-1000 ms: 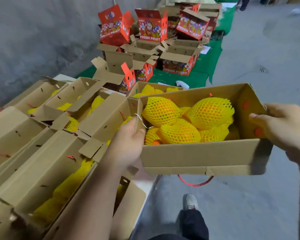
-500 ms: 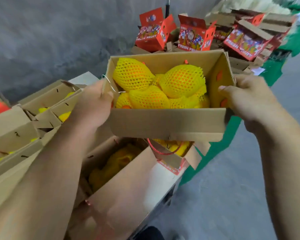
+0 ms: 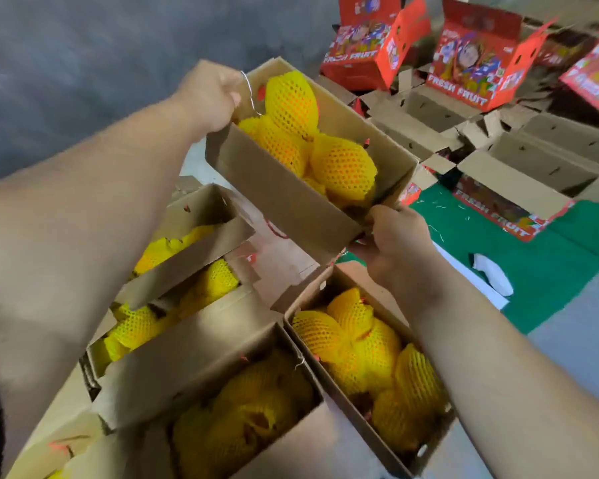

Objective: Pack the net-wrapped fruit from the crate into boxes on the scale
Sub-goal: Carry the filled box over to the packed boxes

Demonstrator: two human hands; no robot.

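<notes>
Box (image 3: 284,198) gripped at both end edges | left hand (image 3: 210,95) | right hand (image 3: 396,243)

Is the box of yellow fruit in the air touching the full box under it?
Apart. In the head view, both hands hold the lifted box up, and bare surface shows between it and the lower box.

Fruit packing area, warehouse-type: bare grey concrete wall (image 3: 83,63), rows of open cardboard boxes (image 3: 201,361) w/ netted fruit (image 3: 343,167), red "FRESH FRUIT" cartons (image 3: 471,77) on green cloth (image 3: 550,271)
</notes>
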